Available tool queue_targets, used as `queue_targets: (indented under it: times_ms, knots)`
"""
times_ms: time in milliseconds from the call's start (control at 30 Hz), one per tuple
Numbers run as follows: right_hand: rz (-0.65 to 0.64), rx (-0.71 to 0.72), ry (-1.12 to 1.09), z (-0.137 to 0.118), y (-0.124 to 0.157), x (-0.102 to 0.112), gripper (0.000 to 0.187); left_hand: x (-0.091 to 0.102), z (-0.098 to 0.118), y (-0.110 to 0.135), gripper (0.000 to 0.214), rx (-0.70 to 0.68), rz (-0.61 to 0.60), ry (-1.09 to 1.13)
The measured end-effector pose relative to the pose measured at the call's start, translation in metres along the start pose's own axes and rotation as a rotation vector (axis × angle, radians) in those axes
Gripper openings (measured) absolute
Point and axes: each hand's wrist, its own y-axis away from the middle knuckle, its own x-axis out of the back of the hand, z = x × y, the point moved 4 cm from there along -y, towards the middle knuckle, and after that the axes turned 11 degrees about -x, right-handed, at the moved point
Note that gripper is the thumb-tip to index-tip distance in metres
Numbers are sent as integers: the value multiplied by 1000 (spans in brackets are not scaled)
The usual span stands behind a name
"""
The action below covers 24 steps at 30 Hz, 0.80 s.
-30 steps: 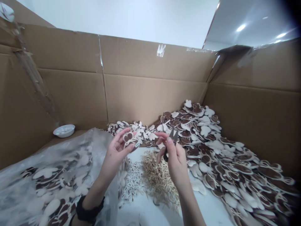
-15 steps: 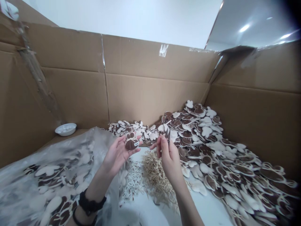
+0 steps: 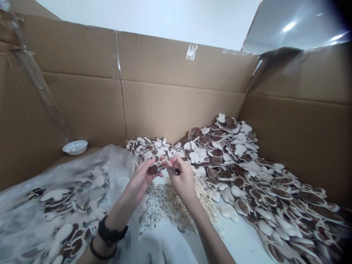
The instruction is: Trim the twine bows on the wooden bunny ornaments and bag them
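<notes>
Between the fingers and thumb of my left hand (image 3: pixel 141 179) is a brown bunny-shaped felt patch (image 3: pixel 154 169) with a cream string bow and a small white label. My right hand (image 3: pixel 183 179) is closed around small dark thread snips (image 3: pixel 176 171), mostly hidden in the palm. Its thumb and fingertips meet at the right side of the patch, by the bow. Whether they pinch the string I cannot tell. Below the hands lie a heap of cream strings (image 3: pixel 181 198) and a patch of small white label pieces (image 3: pixel 158 205).
A large pile of brown and white felt patches (image 3: pixel 264 194) covers the right side. On the left, a clear plastic bag (image 3: pixel 115 161) holds more patches. A white bowl (image 3: pixel 75 147) stands at the back left. Cardboard walls (image 3: pixel 181 99) enclose the work surface.
My right hand has moved left, from beside the pile to the patch in my left hand. The patch has tilted slightly, and the snips have turned down into the palm.
</notes>
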Motion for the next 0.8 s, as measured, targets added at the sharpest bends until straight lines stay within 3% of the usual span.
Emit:
queue_targets:
  times_ms: [100,267,433,567,800]
  knots:
    - [-65,71,104,-5,3,-6,12,1,-3,0,22,4,28,-22]
    - [-146,145,287,-10,9,-19,41,7,-11,1,21,21,104,-60]
    - [-158,184,363,-7,6,-23,35,4,-15,1,28,80,85,-99]
    - [-166,225,330,-4,1,-20,22,3,-12,0,37,42,51,-185]
    - [-256,200,81,-6,4,-17,19,4,-2,2,37,-173,6,-401]
